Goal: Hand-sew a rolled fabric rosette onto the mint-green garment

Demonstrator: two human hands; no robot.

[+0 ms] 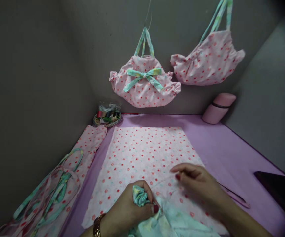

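My left hand (130, 207) is closed around a bunched piece of mint-green patterned fabric (140, 196), pinching it between thumb and fingers at the near edge. My right hand (196, 182) hovers just to the right with fingers drawn together as in a pinch; a thin thread seems to run from it toward the left hand, but what it holds is too small to name. Both hands work above a flat pink fabric sheet with red dots (144, 151) spread on the purple table (231, 151). More pale green fabric (172, 223) lies under my wrists.
Two pink dotted bags hang on the back wall, one with a green bow (144, 82), one plain (207, 61). A pink bottle (218, 108) leans at the back right. A thread basket (107, 118) sits back left. Bags and fabric (58, 184) lie at left, scissors (233, 196) and a dark object (277, 187) at right.
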